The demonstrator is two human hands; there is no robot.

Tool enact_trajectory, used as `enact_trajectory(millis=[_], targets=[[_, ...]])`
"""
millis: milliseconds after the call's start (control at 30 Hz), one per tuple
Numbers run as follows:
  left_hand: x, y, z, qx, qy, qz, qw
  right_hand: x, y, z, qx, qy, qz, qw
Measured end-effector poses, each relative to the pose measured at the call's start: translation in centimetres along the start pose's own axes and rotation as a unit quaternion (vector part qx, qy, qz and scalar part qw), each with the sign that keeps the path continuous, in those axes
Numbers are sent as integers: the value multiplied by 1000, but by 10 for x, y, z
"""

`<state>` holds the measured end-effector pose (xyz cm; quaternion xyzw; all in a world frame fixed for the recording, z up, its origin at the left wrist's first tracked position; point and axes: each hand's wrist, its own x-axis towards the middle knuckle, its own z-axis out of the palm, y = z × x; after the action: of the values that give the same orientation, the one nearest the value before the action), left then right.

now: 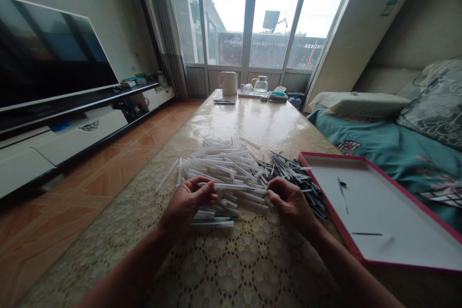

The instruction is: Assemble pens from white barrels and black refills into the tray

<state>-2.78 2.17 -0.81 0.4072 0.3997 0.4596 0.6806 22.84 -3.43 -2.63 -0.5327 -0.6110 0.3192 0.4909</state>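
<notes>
Head view: left hand [190, 197], left of centre, grip clamped on a white tube [231, 186], held roughly level mid-frame. Right hand [291, 203], right of centre, fingertips pinched on a thin dark refill [257, 189] at the tube's right end. Tube pile [220, 161] beyond, mid-frame on worktop [231, 269]; refill pile [288, 169] to its right. Red-rimmed tray [397, 207] lower right, dark stick [367, 234] inside. Kettle [228, 83], jug [260, 85] upper centre.
</notes>
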Motion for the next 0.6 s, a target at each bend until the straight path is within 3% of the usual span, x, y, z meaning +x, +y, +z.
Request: enact_trajectory(millis=[100,200,300,467,600], targets=[[3,10,-8,-39,61,32,997,5,2,-17,-93,118,-27,988],[5,15,-15,-54,127,69,988,9,9,-32,-153,256,-19,954],[7,15,-16,-25,120,101,987,12,17,-38,-195,307,-5,931],[8,12,-13,65,100,137,983,8,17,-27,-225,246,-37,942],[5,10,-14,146,113,179,966,-5,-3,1,-206,30,-148,967]])
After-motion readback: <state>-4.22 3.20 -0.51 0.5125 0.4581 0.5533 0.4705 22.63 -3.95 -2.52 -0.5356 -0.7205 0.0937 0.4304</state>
